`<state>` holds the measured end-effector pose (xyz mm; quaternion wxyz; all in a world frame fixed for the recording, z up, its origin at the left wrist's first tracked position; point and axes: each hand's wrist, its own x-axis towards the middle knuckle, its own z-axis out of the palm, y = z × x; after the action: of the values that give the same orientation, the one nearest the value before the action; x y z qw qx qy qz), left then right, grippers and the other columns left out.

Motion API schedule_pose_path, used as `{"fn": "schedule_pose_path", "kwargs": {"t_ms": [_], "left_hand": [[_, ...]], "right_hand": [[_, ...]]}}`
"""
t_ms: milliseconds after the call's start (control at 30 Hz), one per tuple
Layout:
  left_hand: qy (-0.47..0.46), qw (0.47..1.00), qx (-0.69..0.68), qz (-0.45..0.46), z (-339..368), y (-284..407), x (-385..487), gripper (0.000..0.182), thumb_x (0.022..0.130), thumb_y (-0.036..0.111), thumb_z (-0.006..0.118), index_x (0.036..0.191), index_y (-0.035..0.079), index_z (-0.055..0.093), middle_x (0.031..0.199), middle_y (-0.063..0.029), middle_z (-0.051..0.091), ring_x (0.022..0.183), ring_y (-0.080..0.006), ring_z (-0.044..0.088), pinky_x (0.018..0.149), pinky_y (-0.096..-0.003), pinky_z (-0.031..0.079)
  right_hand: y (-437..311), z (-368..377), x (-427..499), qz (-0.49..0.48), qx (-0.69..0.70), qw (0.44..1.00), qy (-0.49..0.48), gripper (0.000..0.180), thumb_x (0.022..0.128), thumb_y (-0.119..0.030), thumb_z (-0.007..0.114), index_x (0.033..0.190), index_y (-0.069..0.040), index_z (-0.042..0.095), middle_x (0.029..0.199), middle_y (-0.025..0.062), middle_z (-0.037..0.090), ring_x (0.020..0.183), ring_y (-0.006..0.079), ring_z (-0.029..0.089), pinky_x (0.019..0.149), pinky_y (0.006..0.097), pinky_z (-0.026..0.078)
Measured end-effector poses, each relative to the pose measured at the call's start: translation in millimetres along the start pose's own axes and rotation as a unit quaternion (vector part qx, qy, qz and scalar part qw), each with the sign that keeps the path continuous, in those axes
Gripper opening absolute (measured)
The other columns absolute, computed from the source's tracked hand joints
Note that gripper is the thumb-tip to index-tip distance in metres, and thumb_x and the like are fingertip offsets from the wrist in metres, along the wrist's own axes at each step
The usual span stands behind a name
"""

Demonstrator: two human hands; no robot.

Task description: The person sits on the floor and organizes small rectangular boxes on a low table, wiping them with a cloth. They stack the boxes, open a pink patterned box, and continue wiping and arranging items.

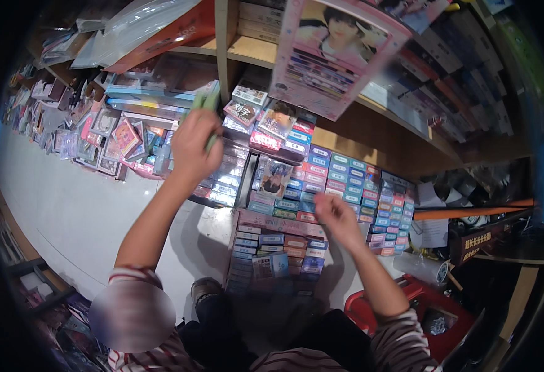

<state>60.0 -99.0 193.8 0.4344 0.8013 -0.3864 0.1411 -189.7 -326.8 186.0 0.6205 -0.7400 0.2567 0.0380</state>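
Observation:
My left hand (197,146) is raised over the left part of the display, its fingers closed around a blurred green item (205,100), perhaps a small box. Nothing shows in my right hand (341,221), which hovers with loosely bent fingers at the front of the stacked card boxes (341,179). A photo card pack (274,179) lies on these stacks, left of my right hand. Behind it, larger photo card boxes (276,121) sit in a dark tray. Nearest my legs is a pink-edged case (281,223) of small boxes, with a flat pack (270,266) on top.
A pink poster board (318,60) with a person's photo leans before the wooden shelf (253,49). Piled merchandise (127,137) lines the floor (90,200) at left. At right are a red plastic stool (360,307), a clear roll (423,269) and an orange bar (476,209).

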Motion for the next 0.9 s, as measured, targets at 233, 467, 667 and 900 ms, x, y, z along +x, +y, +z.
{"fn": "schedule_pose_path", "kwargs": {"t_ms": [233, 467, 667, 900], "left_hand": [[0.001, 0.914, -0.113, -0.39, 69.4, -26.7, -42.5, 0.053, 0.086, 0.032, 0.061, 0.122, -0.005, 0.051, 0.12, -0.0232, 0.052, 0.113, -0.033, 0.051, 0.098, -0.0364, 0.039], [0.083, 0.865, -0.22, -0.443, 105.3, -27.5, -46.4, 0.053, 0.088, 0.023, 0.059, 0.131, -0.005, 0.043, 0.125, -0.0211, 0.052, 0.116, -0.0303, 0.049, 0.1, -0.0348, 0.036], [0.005, 0.844, -0.252, -0.474, 87.5, -11.9, -73.6, 0.042, 0.089, 0.012, 0.057, 0.126, -0.004, 0.047, 0.118, -0.0142, 0.055, 0.106, -0.0193, 0.053, 0.091, -0.0295, 0.041], [-0.048, 0.639, -0.437, -0.631, 71.3, -31.4, -56.1, 0.056, 0.092, 0.058, 0.043, 0.111, 0.006, 0.051, 0.084, -0.0067, 0.059, 0.069, -0.0184, 0.06, 0.056, -0.0339, 0.051]], "right_hand": [[-0.6, -0.9, 153.4, 0.096, 0.126, 0.987, 0.01, 0.075, 0.085, -0.07, 0.044, 0.132, -0.012, 0.047, 0.119, 0.0021, 0.055, 0.115, 0.0147, 0.043, 0.097, 0.0371, 0.033], [-9.6, 38.9, 173.9, 0.163, 0.243, 0.952, 0.09, 0.082, 0.083, -0.063, 0.055, 0.137, -0.008, 0.027, 0.132, 0.0134, 0.044, 0.114, 0.0312, 0.05, 0.093, 0.055, 0.041], [-14.4, 11.8, 152.8, 0.125, 0.185, 0.973, 0.06, 0.095, 0.076, -0.062, 0.065, 0.136, -0.002, 0.023, 0.135, 0.0213, 0.034, 0.123, 0.0307, 0.041, 0.095, 0.0467, 0.04], [-10.5, 6.6, 143.1, 0.122, 0.249, 0.96, -0.03, 0.071, 0.084, -0.048, 0.063, 0.137, -0.008, 0.038, 0.135, 0.0115, 0.045, 0.125, 0.0227, 0.044, 0.098, 0.0413, 0.04]]}}
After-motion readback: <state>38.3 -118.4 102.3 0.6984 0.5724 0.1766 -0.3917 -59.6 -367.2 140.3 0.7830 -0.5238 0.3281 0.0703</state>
